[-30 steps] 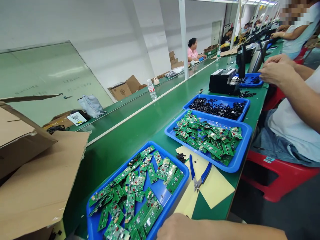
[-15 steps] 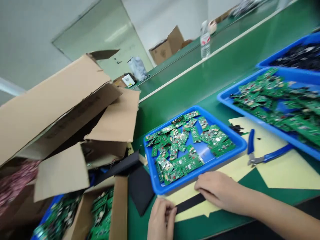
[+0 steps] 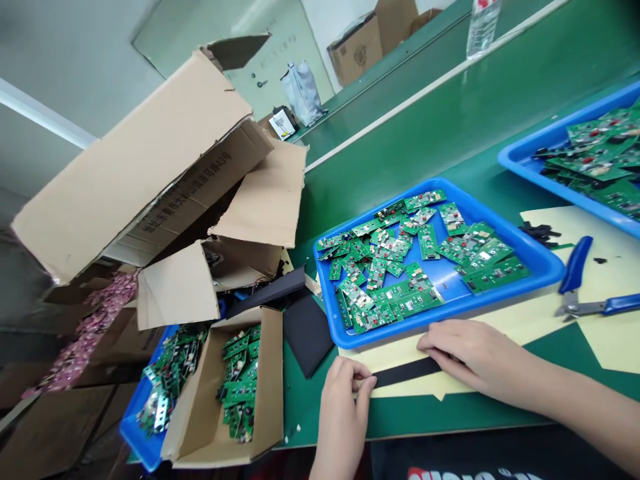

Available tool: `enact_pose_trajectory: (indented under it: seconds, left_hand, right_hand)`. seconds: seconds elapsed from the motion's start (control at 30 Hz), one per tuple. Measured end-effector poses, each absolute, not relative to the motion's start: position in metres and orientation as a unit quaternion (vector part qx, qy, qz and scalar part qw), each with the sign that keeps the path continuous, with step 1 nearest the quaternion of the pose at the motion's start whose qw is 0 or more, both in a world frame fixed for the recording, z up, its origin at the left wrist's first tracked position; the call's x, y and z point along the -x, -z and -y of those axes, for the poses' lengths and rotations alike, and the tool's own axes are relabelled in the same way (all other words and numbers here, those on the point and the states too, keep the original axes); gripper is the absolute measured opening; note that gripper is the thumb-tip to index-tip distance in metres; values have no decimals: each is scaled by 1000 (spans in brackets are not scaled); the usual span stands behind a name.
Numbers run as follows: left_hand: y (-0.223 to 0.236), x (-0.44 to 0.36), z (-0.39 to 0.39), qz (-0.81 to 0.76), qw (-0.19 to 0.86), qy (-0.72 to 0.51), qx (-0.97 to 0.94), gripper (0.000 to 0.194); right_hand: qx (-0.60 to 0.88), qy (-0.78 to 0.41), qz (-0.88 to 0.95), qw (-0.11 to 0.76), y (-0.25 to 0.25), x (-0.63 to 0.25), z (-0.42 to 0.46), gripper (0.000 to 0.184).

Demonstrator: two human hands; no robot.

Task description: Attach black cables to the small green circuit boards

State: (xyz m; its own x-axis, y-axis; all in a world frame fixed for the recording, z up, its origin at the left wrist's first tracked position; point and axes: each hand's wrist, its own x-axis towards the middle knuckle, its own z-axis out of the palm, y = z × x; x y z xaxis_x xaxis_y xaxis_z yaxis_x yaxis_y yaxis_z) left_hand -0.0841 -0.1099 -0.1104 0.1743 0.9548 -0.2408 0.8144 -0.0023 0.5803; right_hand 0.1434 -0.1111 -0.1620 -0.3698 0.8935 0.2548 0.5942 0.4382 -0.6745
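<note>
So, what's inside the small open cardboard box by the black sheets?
Green circuit boards, heaped, lie in the cardboard box. Only the upper ones show; they cover whatever lies beneath, so I can't tell how deep the pile goes.

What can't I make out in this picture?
- Head view: the right end of the black strip, hidden under the right hand.
- Head view: the bottle's top, cut off by the upper edge.
- Head view: the far-right tray's other end, cut off by the right edge.
- Head view: any fine print on the circuit boards, too small.
</note>
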Motion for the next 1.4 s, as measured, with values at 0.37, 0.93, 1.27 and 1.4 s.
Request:
enact_pose_trajectory:
  seconds: [0.37, 0.93, 1.27, 1.4]
  left_hand:
    - [112, 83, 110, -636, 285, -119, -707, 11]
    - [136, 83, 124, -544, -108, -105, -825, 28]
    - [139, 88, 127, -597, 85, -221, -766, 39]
    - [137, 90, 129, -604, 170, -253, -736, 31]
  right_hand:
    - [448, -245, 809, 291, 161, -147, 109, 28]
    - [449, -196, 860, 143, 141, -68, 109, 23]
    - [471, -247, 830, 169, 142, -55, 99, 19]
    - [478, -273, 817, 172, 139, -58, 99, 16]
